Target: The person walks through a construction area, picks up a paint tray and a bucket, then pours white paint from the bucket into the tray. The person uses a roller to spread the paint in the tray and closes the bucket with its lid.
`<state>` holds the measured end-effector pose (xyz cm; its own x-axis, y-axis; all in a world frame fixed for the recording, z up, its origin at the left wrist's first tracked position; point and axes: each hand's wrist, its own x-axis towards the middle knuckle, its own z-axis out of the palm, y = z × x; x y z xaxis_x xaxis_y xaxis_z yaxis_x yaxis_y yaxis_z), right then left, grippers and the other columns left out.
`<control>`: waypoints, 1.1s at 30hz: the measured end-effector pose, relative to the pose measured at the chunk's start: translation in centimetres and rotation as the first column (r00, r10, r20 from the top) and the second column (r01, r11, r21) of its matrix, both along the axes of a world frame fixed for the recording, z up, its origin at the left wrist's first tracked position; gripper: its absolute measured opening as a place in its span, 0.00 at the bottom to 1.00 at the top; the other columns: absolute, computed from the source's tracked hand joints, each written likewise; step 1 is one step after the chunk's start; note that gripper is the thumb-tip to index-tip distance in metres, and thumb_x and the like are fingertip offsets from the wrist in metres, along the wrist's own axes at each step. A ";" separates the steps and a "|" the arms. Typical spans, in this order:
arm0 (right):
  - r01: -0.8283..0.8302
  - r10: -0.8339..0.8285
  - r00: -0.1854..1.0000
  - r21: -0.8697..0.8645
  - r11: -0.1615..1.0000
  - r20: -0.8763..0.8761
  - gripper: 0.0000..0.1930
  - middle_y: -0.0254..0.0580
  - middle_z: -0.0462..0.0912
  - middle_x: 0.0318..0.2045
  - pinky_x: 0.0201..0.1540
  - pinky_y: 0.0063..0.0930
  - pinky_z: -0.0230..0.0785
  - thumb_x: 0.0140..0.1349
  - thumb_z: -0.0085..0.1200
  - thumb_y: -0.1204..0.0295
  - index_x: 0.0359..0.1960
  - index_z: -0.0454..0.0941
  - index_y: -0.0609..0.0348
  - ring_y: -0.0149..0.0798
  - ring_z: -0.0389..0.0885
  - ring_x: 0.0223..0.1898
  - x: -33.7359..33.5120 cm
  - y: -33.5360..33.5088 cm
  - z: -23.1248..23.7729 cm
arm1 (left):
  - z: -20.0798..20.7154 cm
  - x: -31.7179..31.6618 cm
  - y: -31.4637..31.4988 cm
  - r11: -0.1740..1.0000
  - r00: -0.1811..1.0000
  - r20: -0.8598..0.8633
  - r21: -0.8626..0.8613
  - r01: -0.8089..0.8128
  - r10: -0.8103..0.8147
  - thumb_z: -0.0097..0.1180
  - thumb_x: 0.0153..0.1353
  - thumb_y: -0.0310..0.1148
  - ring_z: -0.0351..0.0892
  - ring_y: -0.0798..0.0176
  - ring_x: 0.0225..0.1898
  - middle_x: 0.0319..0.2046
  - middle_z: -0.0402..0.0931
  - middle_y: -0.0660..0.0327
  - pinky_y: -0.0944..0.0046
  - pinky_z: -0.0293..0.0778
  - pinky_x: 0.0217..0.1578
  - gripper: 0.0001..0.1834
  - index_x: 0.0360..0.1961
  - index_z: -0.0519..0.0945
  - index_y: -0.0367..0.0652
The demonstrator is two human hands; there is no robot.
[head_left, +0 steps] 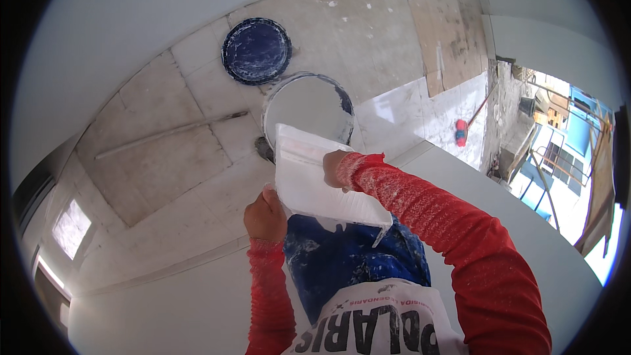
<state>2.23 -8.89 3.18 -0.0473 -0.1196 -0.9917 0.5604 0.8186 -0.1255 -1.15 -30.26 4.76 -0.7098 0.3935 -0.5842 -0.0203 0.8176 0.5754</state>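
I hold a white paint tray, coated in white paint, tilted above a bucket filled with white paint on the floor. My left hand grips the tray's near left edge. My right hand grips its right side. Both arms are in red sleeves speckled with white paint. Paint drips from the tray's near corner. Below it are my paint-stained blue trousers.
A round dark blue bucket lid lies on the tiled floor beyond the bucket. A long pole lies to the left. A red-headed tool leans at the right near a balcony opening. White walls surround the floor.
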 end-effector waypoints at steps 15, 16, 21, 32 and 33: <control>0.008 -0.032 0.992 0.197 0.980 0.122 0.19 0.52 0.84 0.51 0.54 0.45 0.75 0.58 0.53 0.71 0.51 0.83 0.60 0.53 0.83 0.54 -0.2 -0.1 0.3 | 0.2 0.9 1.6 0.987 0.983 0.169 -0.136 0.091 -0.067 0.31 0.75 0.46 0.80 0.33 0.33 0.29 0.82 0.42 0.38 0.74 0.40 0.30 0.36 0.84 0.37; 0.003 -0.028 0.993 0.207 0.978 0.117 0.19 0.52 0.84 0.51 0.55 0.45 0.75 0.58 0.53 0.71 0.51 0.83 0.60 0.52 0.83 0.54 -0.1 -0.1 0.3 | 0.1 1.2 1.5 0.990 0.985 0.162 -0.123 0.076 -0.055 0.31 0.75 0.46 0.80 0.33 0.34 0.29 0.82 0.42 0.38 0.74 0.40 0.30 0.36 0.84 0.37; -0.005 -0.017 0.995 0.217 0.976 0.100 0.20 0.53 0.84 0.52 0.55 0.45 0.75 0.57 0.53 0.70 0.51 0.83 0.60 0.53 0.83 0.54 -0.3 0.3 -0.3 | -0.1 1.3 1.5 0.992 0.987 0.155 -0.116 0.050 -0.032 0.31 0.75 0.46 0.80 0.33 0.34 0.30 0.82 0.40 0.38 0.75 0.40 0.31 0.37 0.85 0.36; -0.120 0.106 0.986 0.106 0.987 0.131 0.16 0.53 0.87 0.42 0.50 0.45 0.77 0.54 0.63 0.67 0.41 0.85 0.66 0.51 0.85 0.47 -1.7 3.1 -3.9 | -0.5 1.4 0.4 0.993 0.984 0.172 -0.102 0.057 -0.039 0.31 0.75 0.45 0.80 0.32 0.34 0.31 0.82 0.39 0.39 0.76 0.39 0.31 0.35 0.84 0.34; -0.322 0.318 0.944 0.024 0.947 0.091 0.16 0.50 0.87 0.41 0.48 0.45 0.76 0.53 0.63 0.68 0.41 0.86 0.65 0.51 0.85 0.44 -2.0 3.0 -4.3 | -0.6 1.5 0.3 0.993 0.983 0.183 -0.102 0.052 -0.033 0.31 0.75 0.45 0.80 0.32 0.34 0.31 0.82 0.39 0.39 0.75 0.40 0.31 0.36 0.84 0.34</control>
